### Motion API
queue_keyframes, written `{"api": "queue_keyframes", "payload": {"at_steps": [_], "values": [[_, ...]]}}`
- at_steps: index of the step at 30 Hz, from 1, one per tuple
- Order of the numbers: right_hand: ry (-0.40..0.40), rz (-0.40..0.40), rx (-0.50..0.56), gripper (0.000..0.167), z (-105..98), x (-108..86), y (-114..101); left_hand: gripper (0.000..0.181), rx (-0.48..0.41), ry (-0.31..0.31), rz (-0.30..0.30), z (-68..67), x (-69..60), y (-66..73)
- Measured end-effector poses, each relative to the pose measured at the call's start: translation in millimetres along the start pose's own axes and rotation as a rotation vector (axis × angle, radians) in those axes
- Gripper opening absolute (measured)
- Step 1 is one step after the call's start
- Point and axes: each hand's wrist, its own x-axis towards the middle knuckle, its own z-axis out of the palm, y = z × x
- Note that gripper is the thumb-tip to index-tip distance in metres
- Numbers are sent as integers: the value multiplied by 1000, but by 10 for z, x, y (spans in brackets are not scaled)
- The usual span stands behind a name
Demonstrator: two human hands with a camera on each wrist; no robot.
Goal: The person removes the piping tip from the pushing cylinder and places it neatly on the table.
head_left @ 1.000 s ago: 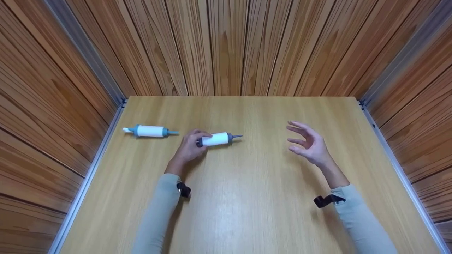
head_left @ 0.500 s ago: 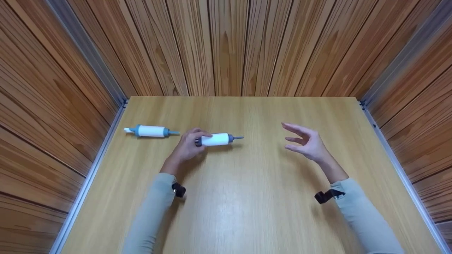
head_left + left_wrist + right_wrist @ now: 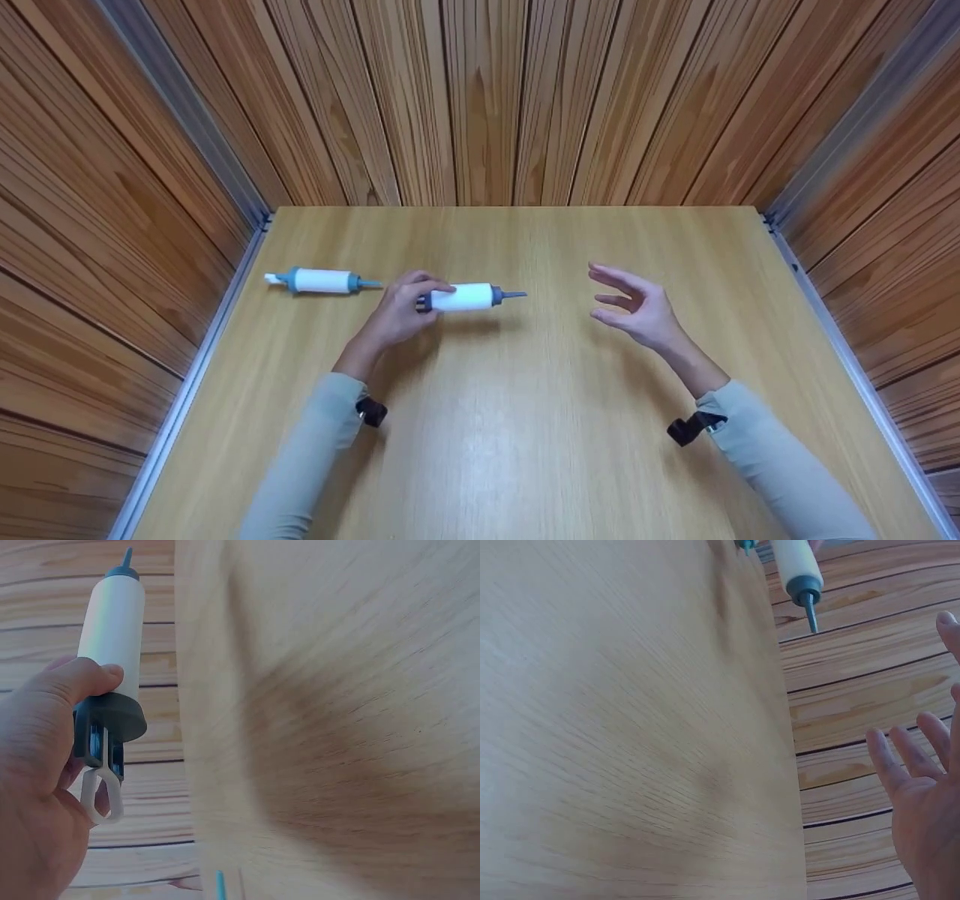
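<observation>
My left hand [image 3: 405, 309] grips a white cylinder with dark grey ends [image 3: 463, 297] by its rear end, its thin nozzle pointing right. A shadow lies apart below it, so it is off the table. In the left wrist view the thumb presses the white barrel [image 3: 112, 626], and a pale loop [image 3: 102, 799] sticks out behind the dark flange. My right hand [image 3: 646, 311] hovers over the table to the right, fingers spread and holding nothing; the right wrist view shows this hand [image 3: 930, 810] apart from the nozzle [image 3: 810, 613].
A second white cylinder with blue-green ends [image 3: 322, 281] lies at the left of the wooden table [image 3: 510, 420], close beside my left hand. Wood-plank walls [image 3: 480, 105] stand behind and at both sides, with metal rails along the side edges.
My left hand has raised the grey-ended cylinder off the table, and its shadow has separated. My right hand has moved a little to the left, toward it. The blue-green-ended one has stayed put.
</observation>
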Motion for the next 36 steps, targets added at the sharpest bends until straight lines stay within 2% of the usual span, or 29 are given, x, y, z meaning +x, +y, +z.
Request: {"api": "queue_keyframes", "payload": {"at_steps": [9, 25, 36], "values": [[32, 53, -14, 68, 106, 26, -59, 38, 5, 48, 112, -19, -22, 173], [44, 110, -38, 60, 261, 12, -63, 38, 19, 32, 191, -6, 49, 443], [25, 100, -55, 55, 357, 90, -107, 36, -8, 42, 252, 48, 129, 591]]}}
